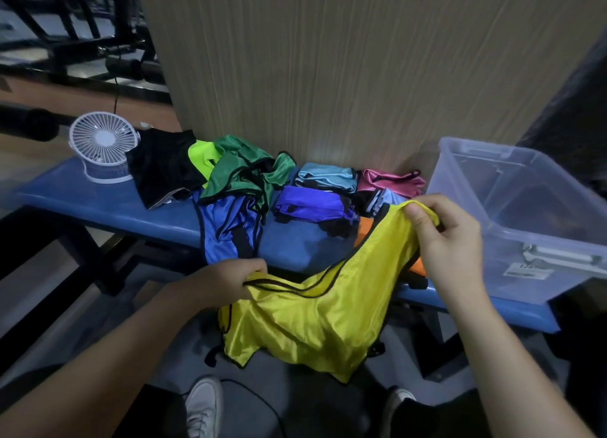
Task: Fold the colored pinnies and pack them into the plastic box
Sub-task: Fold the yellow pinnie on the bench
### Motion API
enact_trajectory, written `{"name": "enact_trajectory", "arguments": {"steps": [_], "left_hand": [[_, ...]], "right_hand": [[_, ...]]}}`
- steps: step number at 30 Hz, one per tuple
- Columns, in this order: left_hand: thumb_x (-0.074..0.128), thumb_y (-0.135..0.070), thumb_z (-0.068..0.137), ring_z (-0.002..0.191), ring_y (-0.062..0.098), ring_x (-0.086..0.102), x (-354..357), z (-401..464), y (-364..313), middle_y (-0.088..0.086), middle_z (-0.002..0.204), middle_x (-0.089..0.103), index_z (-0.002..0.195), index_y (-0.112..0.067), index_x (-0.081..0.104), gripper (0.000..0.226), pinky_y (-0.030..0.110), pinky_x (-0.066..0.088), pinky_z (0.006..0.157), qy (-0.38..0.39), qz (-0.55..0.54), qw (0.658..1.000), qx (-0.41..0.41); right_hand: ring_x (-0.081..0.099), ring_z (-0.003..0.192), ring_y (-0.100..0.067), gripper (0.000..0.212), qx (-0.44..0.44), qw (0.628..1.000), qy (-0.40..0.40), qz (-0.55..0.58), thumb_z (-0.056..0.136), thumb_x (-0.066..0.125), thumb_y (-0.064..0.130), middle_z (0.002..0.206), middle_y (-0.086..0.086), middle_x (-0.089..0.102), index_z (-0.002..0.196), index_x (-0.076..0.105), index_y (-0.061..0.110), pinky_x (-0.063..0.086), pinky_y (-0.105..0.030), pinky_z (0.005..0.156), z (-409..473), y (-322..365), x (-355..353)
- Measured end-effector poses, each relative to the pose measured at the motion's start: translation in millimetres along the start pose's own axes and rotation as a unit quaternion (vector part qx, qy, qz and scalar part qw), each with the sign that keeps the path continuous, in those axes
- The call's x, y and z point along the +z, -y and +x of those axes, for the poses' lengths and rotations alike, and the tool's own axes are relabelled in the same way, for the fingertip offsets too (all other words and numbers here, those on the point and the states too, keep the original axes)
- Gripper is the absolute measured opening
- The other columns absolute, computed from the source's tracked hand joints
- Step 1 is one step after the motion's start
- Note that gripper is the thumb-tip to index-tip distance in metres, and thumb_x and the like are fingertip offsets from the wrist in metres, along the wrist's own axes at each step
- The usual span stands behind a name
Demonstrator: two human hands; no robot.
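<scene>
Yellow pinny (pixel 315 309): shiny, black-trimmed, unfolded, hanging off the blue tabletop's (pixel 98 194) near edge.
Left hand (pixel 220 283): grips one bunched strap end.
Right hand (pixel 450 240): pinches the other, raised higher.
Plastic box (pixel 538 227): clear, lidless, at the tabletop's right end.

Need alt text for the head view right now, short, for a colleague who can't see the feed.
Both hands, left hand and right hand, hold a yellow pinny stretched in front of a blue bench. Folded and loose pinnies lie on the bench, with a white fan at its left end and a clear plastic box at its right.
</scene>
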State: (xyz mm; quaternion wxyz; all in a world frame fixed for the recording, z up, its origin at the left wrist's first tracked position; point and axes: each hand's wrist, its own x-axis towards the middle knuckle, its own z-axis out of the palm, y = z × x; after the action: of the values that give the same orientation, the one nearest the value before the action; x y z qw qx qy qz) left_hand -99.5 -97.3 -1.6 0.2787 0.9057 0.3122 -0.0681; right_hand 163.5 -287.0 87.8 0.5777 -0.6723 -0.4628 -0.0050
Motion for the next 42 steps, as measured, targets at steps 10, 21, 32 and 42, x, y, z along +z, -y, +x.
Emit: {"name": "enact_trajectory", "arguments": {"steps": [10, 21, 32, 42], "left_hand": [[0.062, -0.005, 0.086, 0.098, 0.006, 0.053, -18, 1, -14, -0.014, 0.11, 0.055, 0.12, -0.041, 0.052, 0.051, 0.025, 0.045, 0.081, 0.121, 0.061, 0.991, -0.001], [0.04, 0.005, 0.089, 0.089, 0.019, 0.054, -26, 11, -29, -0.003, 0.097, 0.059, 0.093, -0.028, 0.067, 0.042, 0.033, 0.04, 0.071, -0.184, 0.039, 0.981, -0.041], [0.055, -0.006, 0.097, 0.049, 0.01, 0.059, -19, 13, -61, 0.009, 0.083, 0.064, 0.1, -0.009, 0.062, 0.008, 0.028, 0.05, 0.044, -0.111, -0.329, 0.936, -0.06], [0.048, -0.006, 0.093, 0.055, 0.007, 0.044, -15, 19, -73, -0.005, 0.066, 0.052, 0.109, -0.02, 0.066, 0.028, 0.02, 0.033, 0.046, -0.058, -0.359, 0.928, -0.076]], "right_hand": [[0.052, 0.064, -0.011, 0.011, 0.004, 1.0, 0.011, -0.029, 0.091, 0.058, 0.027, 0.071, 0.007, 0.061, 0.082, 0.062, 0.026, 0.045, -0.034, 0.064, -4, -14, 13], [0.056, 0.077, 0.001, 0.01, -0.052, 0.995, 0.074, -0.046, 0.091, 0.059, 0.019, 0.077, 0.014, 0.062, 0.083, 0.062, 0.023, 0.042, -0.021, 0.071, -15, -17, 31], [0.046, 0.055, -0.021, 0.022, -0.054, 0.947, 0.317, -0.014, 0.096, 0.059, 0.014, 0.062, -0.003, 0.051, 0.111, 0.06, 0.03, 0.039, -0.035, 0.06, -35, -8, 65], [0.063, 0.097, -0.016, 0.05, -0.145, 0.894, 0.404, -0.128, 0.087, 0.068, 0.022, 0.116, 0.011, 0.068, 0.127, 0.054, 0.047, 0.051, -0.034, 0.081, -49, -4, 87]]}}
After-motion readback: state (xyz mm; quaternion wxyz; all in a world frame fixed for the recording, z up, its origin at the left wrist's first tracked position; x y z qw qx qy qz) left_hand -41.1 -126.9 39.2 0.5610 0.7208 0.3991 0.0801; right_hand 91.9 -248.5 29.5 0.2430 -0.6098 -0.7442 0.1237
